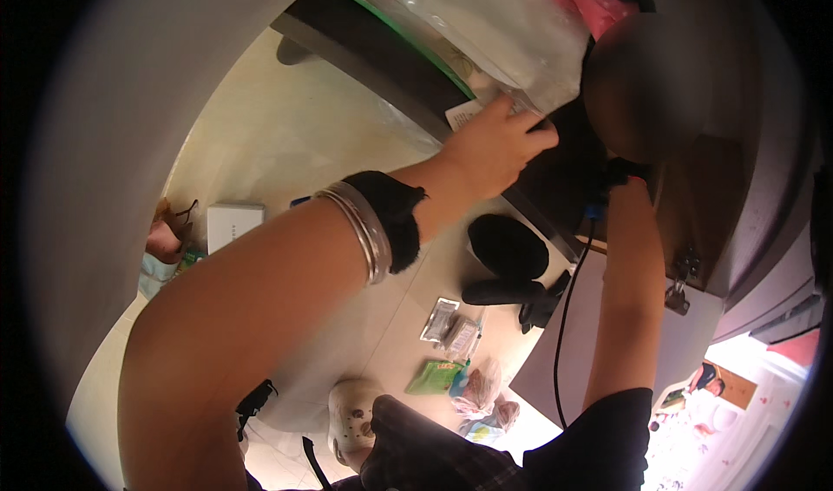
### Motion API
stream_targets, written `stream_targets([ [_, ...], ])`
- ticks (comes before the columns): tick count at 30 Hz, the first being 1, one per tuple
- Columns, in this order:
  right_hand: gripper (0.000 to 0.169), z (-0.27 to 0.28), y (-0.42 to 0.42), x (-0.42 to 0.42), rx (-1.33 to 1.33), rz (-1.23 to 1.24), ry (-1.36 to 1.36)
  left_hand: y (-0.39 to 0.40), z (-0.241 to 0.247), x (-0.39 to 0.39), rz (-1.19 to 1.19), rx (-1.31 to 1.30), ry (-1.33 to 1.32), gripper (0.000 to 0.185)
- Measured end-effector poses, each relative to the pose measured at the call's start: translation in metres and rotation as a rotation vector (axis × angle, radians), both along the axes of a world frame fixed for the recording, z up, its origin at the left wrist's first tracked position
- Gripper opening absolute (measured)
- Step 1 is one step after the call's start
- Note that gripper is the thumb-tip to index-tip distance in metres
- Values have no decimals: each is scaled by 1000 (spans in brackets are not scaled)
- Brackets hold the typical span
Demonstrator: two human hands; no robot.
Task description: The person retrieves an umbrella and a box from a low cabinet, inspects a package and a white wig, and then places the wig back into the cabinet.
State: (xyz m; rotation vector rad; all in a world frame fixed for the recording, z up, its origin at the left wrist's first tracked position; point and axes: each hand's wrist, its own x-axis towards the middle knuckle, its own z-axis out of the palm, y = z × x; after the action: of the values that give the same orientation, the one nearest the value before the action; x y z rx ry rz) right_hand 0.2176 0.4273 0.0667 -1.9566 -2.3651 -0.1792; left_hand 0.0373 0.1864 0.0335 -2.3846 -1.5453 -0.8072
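Note:
My left hand (498, 143) reaches to the near edge of a dark cabinet shelf, its fingertips at the corner of a large translucent plastic bag (514, 29). A white label (461, 113) with print shows beside the fingers. Whether the fingers grip the bag is not plain. Dark fabric and clear bands sit on that forearm. My right hand (625, 169) reaches into the dark inside of the cabinet, mostly lost in shadow below a blurred round shape. Near it is a blue plug (593, 212) on a black cable (565, 322).
Black slippers (509, 247), small packets (440, 320), a green packet (435, 377) and plastic bags (480, 390) lie on the tiled floor. A white box (234, 224) stands at the left. The open cabinet door (625, 309) with its metal hinge (677, 296) is beside my right arm.

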Motion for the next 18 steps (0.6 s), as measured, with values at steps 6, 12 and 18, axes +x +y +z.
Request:
stream_targets([
  [6, 45, 31, 9, -7, -10, -40, 339, -6, 6, -1, 17, -80, 85, 20],
  [12, 48, 47, 9, -1, -122, -151, 960, -10, 15, -10, -46, -114, 188, 21],
  [18, 52, 36, -1, 3, -180, -325, 1268, 1, 12, 1, -15, -63, 114, 30],
])
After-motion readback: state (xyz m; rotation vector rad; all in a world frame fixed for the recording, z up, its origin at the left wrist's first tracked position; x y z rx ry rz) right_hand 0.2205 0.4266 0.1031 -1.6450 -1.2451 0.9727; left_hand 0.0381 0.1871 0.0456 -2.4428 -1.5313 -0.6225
